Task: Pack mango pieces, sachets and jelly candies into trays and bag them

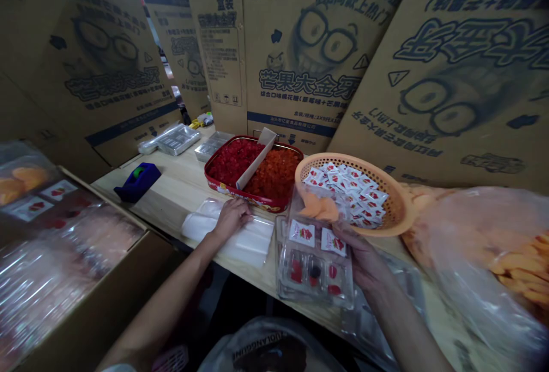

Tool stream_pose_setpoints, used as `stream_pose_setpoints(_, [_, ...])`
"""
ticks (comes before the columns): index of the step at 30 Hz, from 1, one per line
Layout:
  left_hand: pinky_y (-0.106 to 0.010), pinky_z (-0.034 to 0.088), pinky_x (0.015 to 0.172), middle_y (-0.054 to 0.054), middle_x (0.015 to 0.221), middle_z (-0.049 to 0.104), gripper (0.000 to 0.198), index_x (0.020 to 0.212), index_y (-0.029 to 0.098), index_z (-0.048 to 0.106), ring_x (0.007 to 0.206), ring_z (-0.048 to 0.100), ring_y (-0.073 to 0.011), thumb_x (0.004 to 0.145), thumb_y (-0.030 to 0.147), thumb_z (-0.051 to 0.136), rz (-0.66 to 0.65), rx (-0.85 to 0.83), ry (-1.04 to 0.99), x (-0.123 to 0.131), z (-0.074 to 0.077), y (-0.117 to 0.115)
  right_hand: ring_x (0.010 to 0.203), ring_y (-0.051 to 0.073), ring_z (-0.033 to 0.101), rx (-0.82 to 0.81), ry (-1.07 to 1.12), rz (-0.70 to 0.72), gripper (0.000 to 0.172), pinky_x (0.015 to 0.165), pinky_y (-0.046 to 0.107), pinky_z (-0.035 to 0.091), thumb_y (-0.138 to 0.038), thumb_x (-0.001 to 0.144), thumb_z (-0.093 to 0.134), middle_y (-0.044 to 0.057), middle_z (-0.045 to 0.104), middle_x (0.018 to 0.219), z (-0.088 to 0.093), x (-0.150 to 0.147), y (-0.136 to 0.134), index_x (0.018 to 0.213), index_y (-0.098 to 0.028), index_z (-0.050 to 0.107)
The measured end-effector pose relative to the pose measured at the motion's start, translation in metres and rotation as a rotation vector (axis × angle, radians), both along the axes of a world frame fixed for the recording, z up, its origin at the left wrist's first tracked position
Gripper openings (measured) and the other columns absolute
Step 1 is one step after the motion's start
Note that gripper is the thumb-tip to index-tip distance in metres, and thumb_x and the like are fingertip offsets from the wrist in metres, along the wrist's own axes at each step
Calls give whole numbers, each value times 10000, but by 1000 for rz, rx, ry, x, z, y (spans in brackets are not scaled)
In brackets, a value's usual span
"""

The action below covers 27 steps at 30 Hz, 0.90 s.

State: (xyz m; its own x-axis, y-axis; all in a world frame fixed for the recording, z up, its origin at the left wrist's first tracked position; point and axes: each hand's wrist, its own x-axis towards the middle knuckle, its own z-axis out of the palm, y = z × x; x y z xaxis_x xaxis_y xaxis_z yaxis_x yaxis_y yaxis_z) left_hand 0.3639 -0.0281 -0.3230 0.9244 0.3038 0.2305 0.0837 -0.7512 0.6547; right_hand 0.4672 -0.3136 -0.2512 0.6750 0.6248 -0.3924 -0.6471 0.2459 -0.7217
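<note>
Right hand [362,258] clamped on a clear plastic blister tray [313,263]; left hand [231,218] lying flat.
Right grip closes on the tray's edge; left grip is open, resting on translucent white plastic sheets [227,238] on the light wood tabletop [171,200]. Tray sits tilted, holding strawberry-printed sachets, red and dark candies and orange slices, just in front of a round orange woven basket [397,200] of white-and-red sachets [347,195]. Beyond the left hand: a red tin tray [218,188] of diced red and orange fruit [274,175].
</note>
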Motion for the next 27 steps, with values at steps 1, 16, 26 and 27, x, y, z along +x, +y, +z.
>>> stream_pose_setpoints(1, [-364, 313, 867, -53, 752, 603, 122, 668, 207, 630, 800, 511, -209, 714, 319, 624, 0, 9, -13, -1, 1, -1, 708, 218, 673, 6, 4, -5, 179, 718, 365, 553, -182, 605, 722, 30, 714, 793, -1, 1, 0, 779, -185, 679])
stream_pose_setpoints(16, [-328, 374, 774, -59, 805, 598, 184, 826, 209, 622, 811, 521, -207, 794, 338, 495, 83, -7, -118, -10, 40, -15, 758, 216, 669, 82, -34, -130, 168, 727, 382, 559, -202, 654, 677, 12, 713, 813, 1, 9, -9, 821, -205, 669])
stream_pose_setpoints(26, [-255, 390, 597, -10, 626, 606, 271, 666, 179, 552, 617, 548, -146, 778, 423, 519, 135, -259, -74, -29, 92, -48, 799, 170, 650, 274, -48, -502, 164, 818, 367, 529, -210, 723, 600, -11, 695, 795, 40, 29, 16, 883, -210, 631])
stream_pose_setpoints(27, [-251, 398, 594, -5, 622, 608, 260, 665, 175, 546, 610, 547, -140, 749, 421, 560, 150, -348, -87, -30, 91, -53, 809, 162, 646, 297, -63, -525, 169, 824, 356, 526, -216, 728, 596, -12, 693, 807, 44, 30, 20, 895, -206, 626])
